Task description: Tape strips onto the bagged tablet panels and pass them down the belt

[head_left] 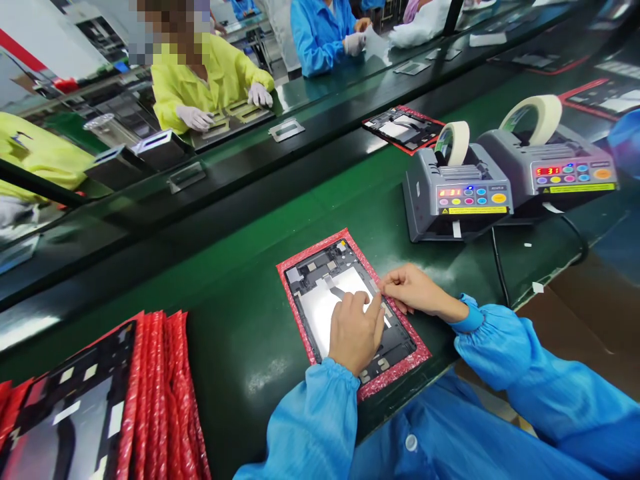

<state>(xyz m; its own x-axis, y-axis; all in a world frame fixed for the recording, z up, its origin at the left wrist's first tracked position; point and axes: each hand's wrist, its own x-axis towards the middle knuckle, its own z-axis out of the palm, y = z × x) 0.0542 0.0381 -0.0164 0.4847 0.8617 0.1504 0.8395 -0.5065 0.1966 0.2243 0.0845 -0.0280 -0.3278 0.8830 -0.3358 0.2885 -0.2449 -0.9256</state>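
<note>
- Your right hand (413, 290), at centre right of the frame, pinches thumb against forefinger at the panel's right edge; whether anything lies between the tips cannot be told.
- Your left hand (356, 327), just beside it, rests over the panel's middle, fingers apart and loosely bent.
- Beneath both, at the centre of the frame, a black rectangular panel with a silvery-white middle (313, 307) lies flat, angled, with a dark ribbon strip across its bright area.
- A red bubble-wrap sheet (395, 371) borders the panel, on a glossy dark green bench (235, 287).
- At right, above your hands, stand two grey tape dispensers, the nearer (457, 193) and the farther (575, 167), each with a cream tape roll, red lit digits and a white tab of tape at its front.
- A stack of red bubble-wrap sheets (165, 393) fills the lower left, a second black panel (90, 407) on top.
- Beyond the bench, a person in a yellow smock (225, 73) works in white gloves at upper left; another in blue (320, 33) appears at top centre.
</note>
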